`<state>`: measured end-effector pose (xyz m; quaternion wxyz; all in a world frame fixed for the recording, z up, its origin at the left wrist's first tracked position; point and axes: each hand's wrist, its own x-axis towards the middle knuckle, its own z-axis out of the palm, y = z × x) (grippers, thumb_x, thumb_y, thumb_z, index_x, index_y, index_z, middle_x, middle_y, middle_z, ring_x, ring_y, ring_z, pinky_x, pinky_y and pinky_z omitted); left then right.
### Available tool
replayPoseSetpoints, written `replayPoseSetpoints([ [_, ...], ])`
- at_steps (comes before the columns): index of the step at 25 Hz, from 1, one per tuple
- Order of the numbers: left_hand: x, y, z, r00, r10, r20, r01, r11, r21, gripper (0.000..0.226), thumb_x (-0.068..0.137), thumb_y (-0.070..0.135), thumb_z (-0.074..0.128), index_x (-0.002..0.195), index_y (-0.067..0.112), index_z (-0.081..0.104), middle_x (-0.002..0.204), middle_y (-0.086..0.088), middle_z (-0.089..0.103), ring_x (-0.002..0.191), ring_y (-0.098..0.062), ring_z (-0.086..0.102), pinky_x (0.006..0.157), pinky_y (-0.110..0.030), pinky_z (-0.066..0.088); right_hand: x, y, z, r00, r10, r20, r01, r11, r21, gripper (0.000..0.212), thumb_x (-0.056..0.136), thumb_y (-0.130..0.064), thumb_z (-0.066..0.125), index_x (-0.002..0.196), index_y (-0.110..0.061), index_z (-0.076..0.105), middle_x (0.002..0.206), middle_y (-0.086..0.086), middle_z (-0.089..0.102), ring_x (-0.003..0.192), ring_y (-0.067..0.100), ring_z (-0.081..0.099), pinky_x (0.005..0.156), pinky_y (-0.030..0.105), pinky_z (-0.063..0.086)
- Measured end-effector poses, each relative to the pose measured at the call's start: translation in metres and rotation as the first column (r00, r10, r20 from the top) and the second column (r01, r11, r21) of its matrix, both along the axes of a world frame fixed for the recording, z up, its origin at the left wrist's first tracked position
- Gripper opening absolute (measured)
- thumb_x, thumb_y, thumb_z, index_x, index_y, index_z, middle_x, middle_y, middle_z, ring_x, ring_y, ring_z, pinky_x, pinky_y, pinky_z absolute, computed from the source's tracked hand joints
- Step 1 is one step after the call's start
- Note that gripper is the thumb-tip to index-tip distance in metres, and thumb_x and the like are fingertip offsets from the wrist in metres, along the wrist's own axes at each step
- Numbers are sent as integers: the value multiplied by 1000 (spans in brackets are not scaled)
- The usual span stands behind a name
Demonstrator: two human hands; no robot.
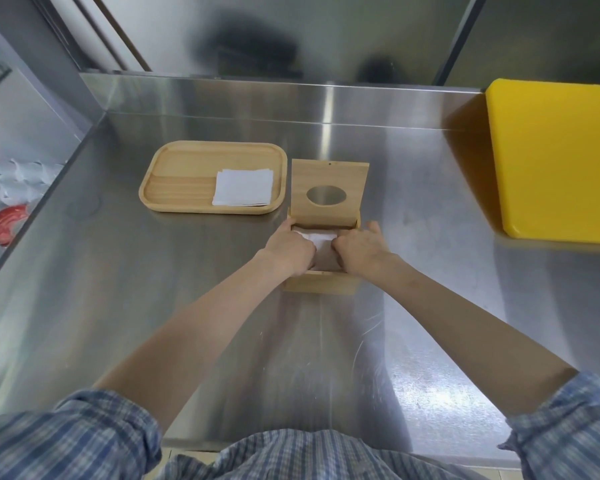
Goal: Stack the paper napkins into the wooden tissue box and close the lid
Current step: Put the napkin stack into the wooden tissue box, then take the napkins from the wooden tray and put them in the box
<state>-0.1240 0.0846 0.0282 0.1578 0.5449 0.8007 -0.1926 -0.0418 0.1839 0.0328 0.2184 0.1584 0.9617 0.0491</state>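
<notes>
The wooden tissue box (321, 283) stands in the middle of the steel counter, its lid (329, 174) with an oval hole swung up and open at the back. Both my hands reach into the box. My left hand (288, 247) and my right hand (359, 249) each grip a side of a white napkin (321, 236) that lies inside the box. A stack of more white napkins (243, 187) rests on the right part of a wooden tray (174, 178), just left of the box.
A yellow cutting board (555, 157) lies at the right of the counter. Beyond the counter's left edge is a lower area with clear plastic items and a red object (2, 220). A steel backsplash (291, 95) rises behind the counter.
</notes>
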Motion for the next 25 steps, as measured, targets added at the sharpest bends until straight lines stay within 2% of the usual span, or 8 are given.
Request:
replayPoseSetpoints([
  [3, 1, -7, 10, 981, 83, 173, -123, 964, 234, 35, 96, 23, 38, 121, 15, 62, 118, -9, 68, 119, -24, 54, 111, -33, 23, 6, -2, 8, 994, -62, -93, 50, 991, -120, 34, 90, -12, 40, 117, -21, 60, 121, 3, 64, 113, 23, 57, 114, 44, 15],
  [5, 0, -17, 23, 940, 143, 309, -252, 902, 350, 35, 96, 24, 41, 127, 18, 57, 123, -9, 65, 119, -26, 53, 94, -31, 38, 9, -5, 19, 982, -130, -138, 99, 972, -211, 39, 91, -15, 40, 126, -23, 54, 124, 4, 64, 118, 24, 55, 117, 45, 11],
  [7, -6, -32, 34, 890, 202, 409, -381, 824, 420, 34, 96, 24, 42, 126, 19, 58, 119, -7, 66, 113, -25, 56, 82, -28, 40, 11, -9, 29, 961, -188, -205, 119, 943, -311, 38, 92, -18, 42, 129, -22, 53, 127, 4, 63, 121, 25, 53, 116, 41, 22],
  [10, -25, -53, 41, 829, 262, 494, -520, 686, 508, 31, 95, 22, 45, 118, 15, 63, 119, -5, 67, 110, -22, 60, 89, -29, 45, 9, -16, 40, 915, -297, -273, 125, 852, -509, 35, 93, -19, 44, 125, -15, 57, 127, 7, 63, 120, 28, 54, 103, 40, 43],
  [14, -52, -72, 46, 743, 347, 573, -657, 543, 523, 26, 94, 26, 48, 109, 14, 66, 116, -1, 68, 108, -18, 61, 85, -23, 41, -11, -30, 49, 898, -350, -266, 140, 802, -581, 32, 95, -24, 43, 118, -13, 61, 119, 11, 66, 115, 29, 56, 100, 42, 46],
  [18, -84, -87, 45, 667, 425, 612, -742, 451, 496, 28, 93, 26, 47, 110, 11, 64, 117, -5, 67, 112, -21, 57, 84, -24, 39, -45, -47, 56, 901, -348, -258, 122, 774, -621, 34, 95, -26, 43, 126, -18, 56, 129, 5, 61, 119, 24, 54, 96, 28, 42],
  [21, -108, -94, 41, 612, 498, 615, -789, 430, 438, 32, 93, 27, 47, 116, 10, 61, 122, -7, 65, 118, -23, 53, 86, -26, 39, -70, -59, 54, 880, -424, -216, 169, 703, -691, 44, 93, -28, 45, 135, -16, 46, 135, 2, 56, 126, 21, 48, 103, 27, 38],
  [25, -137, -97, 32, 570, 550, 611, -818, 454, 354, 32, 93, 26, 46, 116, 8, 60, 126, -10, 62, 117, -26, 55, 87, -27, 41, -104, -69, 44, 865, -475, -162, 243, 678, -694, 49, 95, -32, 43, 140, -13, 38, 139, 2, 53, 130, 23, 44, 105, 29, 35],
])
